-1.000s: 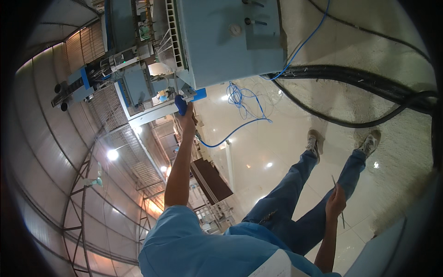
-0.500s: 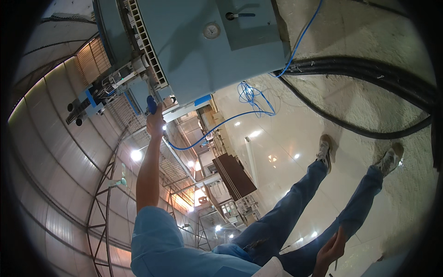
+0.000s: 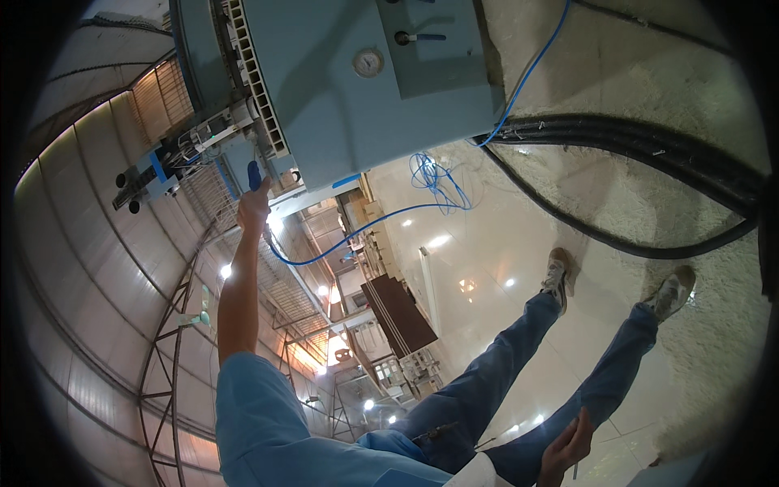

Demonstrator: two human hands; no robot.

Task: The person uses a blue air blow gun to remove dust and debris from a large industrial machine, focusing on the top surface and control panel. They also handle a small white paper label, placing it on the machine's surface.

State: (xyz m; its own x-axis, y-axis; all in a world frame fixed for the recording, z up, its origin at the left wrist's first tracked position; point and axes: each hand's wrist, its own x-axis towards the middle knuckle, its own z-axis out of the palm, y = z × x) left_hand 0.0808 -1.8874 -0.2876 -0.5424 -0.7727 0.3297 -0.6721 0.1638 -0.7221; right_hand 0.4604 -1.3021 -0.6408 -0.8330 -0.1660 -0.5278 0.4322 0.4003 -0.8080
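My left hand [image 3: 253, 213] is stretched out far from my body, fingers wrapped round a blue air gun [image 3: 254, 175]. From below this hand a thin blue hose [image 3: 349, 238] trails off to the right. The air gun is up at the left end of a blue-green machine [image 3: 341, 97], in front of its rail and fittings; I cannot tell whether it touches them. Low by my thigh, my right hand [image 3: 570, 442] hangs with its fingers curled. A thin strip shows below those fingers, too small to name.
The hose runs into a loose tangle [image 3: 434, 178] on the pale floor beside the machine. Thick black cables [image 3: 625, 134] lie across the floor at the right. The machine carries a round dial [image 3: 367, 62] and a lever [image 3: 422, 37]. A dark brown panel [image 3: 398, 315] stands farther off.
The whole view has shifted slightly, so the machine, my legs and both hands sit a little farther left. My left hand keeps its grip on the air gun near the machine's end.
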